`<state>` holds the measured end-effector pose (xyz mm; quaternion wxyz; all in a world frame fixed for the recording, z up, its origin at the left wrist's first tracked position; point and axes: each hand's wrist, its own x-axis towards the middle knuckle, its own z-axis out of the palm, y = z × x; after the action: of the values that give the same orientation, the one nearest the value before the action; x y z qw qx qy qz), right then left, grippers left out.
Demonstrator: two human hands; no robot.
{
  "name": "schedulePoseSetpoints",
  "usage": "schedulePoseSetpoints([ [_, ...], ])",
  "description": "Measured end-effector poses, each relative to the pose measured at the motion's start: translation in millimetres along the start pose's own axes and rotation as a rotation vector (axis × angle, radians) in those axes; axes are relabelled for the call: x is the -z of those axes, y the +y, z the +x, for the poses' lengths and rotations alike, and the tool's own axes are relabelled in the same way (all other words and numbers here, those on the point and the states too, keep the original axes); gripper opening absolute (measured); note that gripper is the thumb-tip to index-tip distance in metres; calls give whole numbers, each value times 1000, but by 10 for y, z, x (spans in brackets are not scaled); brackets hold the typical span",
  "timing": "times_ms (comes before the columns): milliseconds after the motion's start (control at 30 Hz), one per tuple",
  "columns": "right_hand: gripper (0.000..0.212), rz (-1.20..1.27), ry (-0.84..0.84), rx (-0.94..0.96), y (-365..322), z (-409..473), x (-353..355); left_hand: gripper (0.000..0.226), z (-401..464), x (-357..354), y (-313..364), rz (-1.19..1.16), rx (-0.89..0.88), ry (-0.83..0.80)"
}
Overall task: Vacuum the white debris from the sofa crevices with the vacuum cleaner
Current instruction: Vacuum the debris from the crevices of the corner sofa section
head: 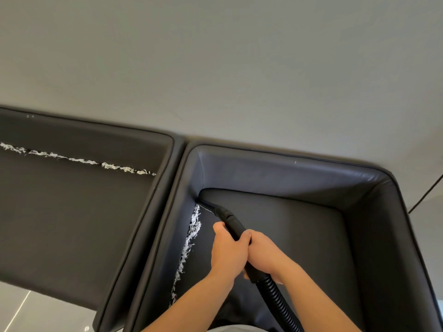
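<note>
Your left hand [229,251] and right hand [266,254] both clasp the black plastic vacuum nozzle [225,218], tip in the dark leather sofa [299,178] corner, centre frame. White shredded debris [189,245] lines the seat's left edge; seat right lies open.

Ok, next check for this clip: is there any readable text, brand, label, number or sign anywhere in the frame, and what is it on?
None: no text can be read in this frame.
Vacuum nozzle and ribbed hose: plain black, no brand or label showing.
Sofa: dark leather, no tag or stitched mark visible.
Wall: bare, no sign.
Both hands, left and right, cover part of the tube, so any marking there is hidden.
</note>
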<state>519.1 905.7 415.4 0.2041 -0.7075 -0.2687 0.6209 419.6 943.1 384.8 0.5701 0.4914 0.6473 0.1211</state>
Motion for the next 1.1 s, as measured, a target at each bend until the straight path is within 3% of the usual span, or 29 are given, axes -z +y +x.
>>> schedulePoseSetpoints([
  [267, 18, 64, 50, -41, 40, 5, -31, 40, -6, -2, 48, 14, -3, -41],
  [400, 20, -306, 250, -5, 118, -23, -118, 69, -64, -4, 44, -155, 73, -98],
  [533, 17, -445, 351, 28, 240, -106, -263, 89, -176, 31, -25, -208, 38, -123],
  [867, 31, -342, 189, 15, 239, -59, -373, 90, -262, 183, -172, -74, -3, -134],
  [1100, 32, -351, 179, 20, 364, -206, -335, 93, -385, 97, -300, -70, -40, -108],
])
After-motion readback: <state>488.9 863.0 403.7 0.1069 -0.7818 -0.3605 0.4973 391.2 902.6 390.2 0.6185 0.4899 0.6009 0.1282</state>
